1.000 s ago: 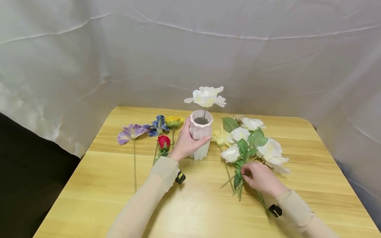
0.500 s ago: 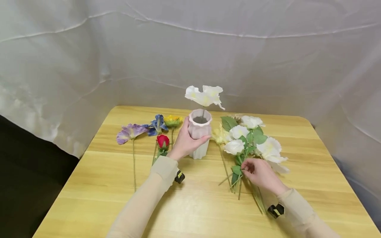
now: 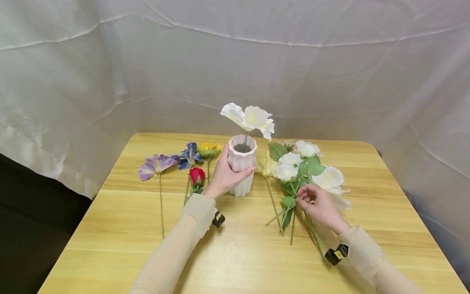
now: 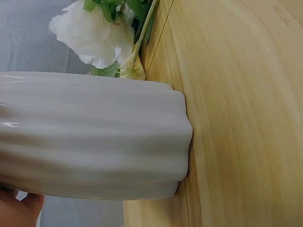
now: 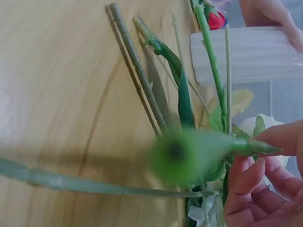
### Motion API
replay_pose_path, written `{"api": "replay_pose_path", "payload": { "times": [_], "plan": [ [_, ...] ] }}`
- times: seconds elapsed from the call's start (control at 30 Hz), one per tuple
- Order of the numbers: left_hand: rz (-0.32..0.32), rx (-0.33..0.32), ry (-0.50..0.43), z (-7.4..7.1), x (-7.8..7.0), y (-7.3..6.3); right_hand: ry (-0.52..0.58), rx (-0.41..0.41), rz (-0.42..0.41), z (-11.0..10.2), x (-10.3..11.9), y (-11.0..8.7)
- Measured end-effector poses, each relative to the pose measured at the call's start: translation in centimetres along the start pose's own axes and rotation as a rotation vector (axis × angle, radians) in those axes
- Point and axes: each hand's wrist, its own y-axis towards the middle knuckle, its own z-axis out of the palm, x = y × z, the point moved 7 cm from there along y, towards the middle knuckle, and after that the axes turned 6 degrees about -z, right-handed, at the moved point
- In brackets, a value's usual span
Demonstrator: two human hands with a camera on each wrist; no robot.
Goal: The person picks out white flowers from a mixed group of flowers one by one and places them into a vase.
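Observation:
My left hand grips a white fluted vase around its side, thumb across the front. The vase stands upright on the table, filling much of the left wrist view. One white flower with ruffled petals rises from its mouth on a thin stem. To the right, my right hand pinches a green stem between thumb and fingers; it appears to belong to a white rose. More white flowers and green leaves lie around that hand. The crossing stems and leaves partly hide which stem leads to which bloom.
Left of the vase lie a purple flower, a blue flower, a yellow flower and a red rose. A pale yellow flower lies just right of the vase. Grey cloth hangs behind the wooden table.
The white rose at my right hand has shifted upward in view and its stems have moved apart somewhat. The flower in the vase has turned. My left hand keeps its grip on the vase.

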Motion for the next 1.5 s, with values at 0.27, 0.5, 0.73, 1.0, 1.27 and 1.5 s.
{"api": "replay_pose_path", "payload": {
  "times": [0.27,0.5,0.73,1.0,1.27,1.5],
  "plan": [
    [-0.007,0.008,0.002,0.0,0.2,0.0,-0.159,-0.016,-0.018,0.0,-0.7,-0.2],
    [-0.019,-0.008,0.017,0.0,0.4,0.1,-0.212,-0.029,-0.053,-0.1,-1.5,-0.7],
    [-0.028,-0.013,0.017,0.1,0.5,0.0,-0.226,0.008,-0.057,-0.8,-1.9,-2.4],
    [-0.014,-0.021,0.028,0.1,0.4,0.2,-0.251,0.097,-0.083,-0.9,-2.7,-3.7],
    [-0.029,-0.012,0.023,0.1,0.4,0.0,-0.083,0.113,0.014,-0.9,-3.0,-4.0],
    [-0.024,-0.016,0.020,0.0,0.3,0.0,-0.010,0.078,0.043,-1.2,-2.5,-4.2]
  ]
}}
